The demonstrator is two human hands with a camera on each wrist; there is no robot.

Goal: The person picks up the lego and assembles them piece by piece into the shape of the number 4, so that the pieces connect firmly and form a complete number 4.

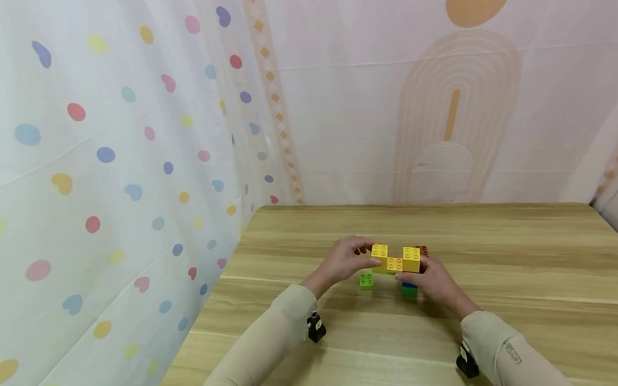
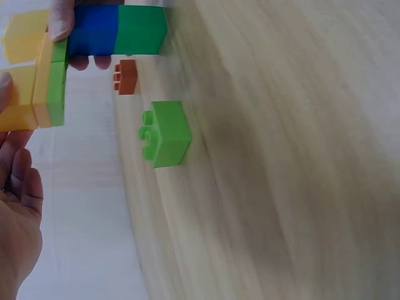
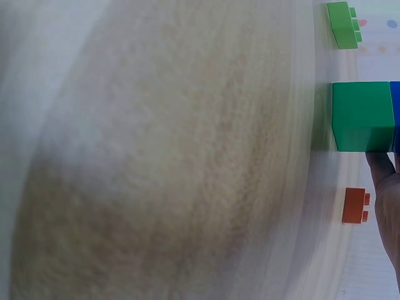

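Observation:
Both hands hold one structure of toy building bricks above the table. Two yellow bricks, the left one (image 1: 379, 252) and the right one (image 1: 411, 259), stand on an orange-yellow layer (image 1: 394, 264). Beneath that runs a thin light green layer (image 2: 57, 94); a blue brick (image 2: 94, 30) and a dark green brick (image 2: 140, 30) hang from its right end. My left hand (image 1: 349, 260) pinches the left yellow brick's side, thumb in front. My right hand (image 1: 437, 279) grips the right end, its thumb across the front near the light green layer and blue brick.
A loose light green brick (image 1: 366, 281) sits on the wooden table (image 1: 306, 366) below the structure. Farther back, an orange-red brick (image 1: 424, 251) is partly hidden behind my right hand. A patterned curtain (image 1: 347, 128) hangs behind the table and along its left side.

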